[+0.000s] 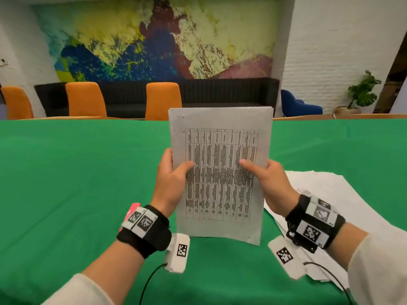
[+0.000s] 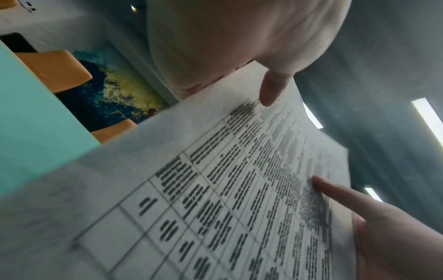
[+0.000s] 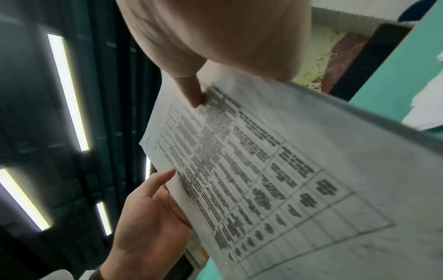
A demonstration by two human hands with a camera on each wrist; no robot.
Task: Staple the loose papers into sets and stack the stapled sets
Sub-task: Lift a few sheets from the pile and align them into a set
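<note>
Beyond the far edge of the green surface (image 1: 66, 172) stand three orange chairs (image 1: 86, 99), a black sofa (image 1: 220, 91), a blue armchair (image 1: 297, 105) and a potted plant (image 1: 363, 91).

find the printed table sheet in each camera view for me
Head: the sheet is held upright at centre, left hand and right hand gripping its sides.
Left wrist: fills lower centre.
Right wrist: runs from centre to lower right.
Shared landmark: the green table.
</note>
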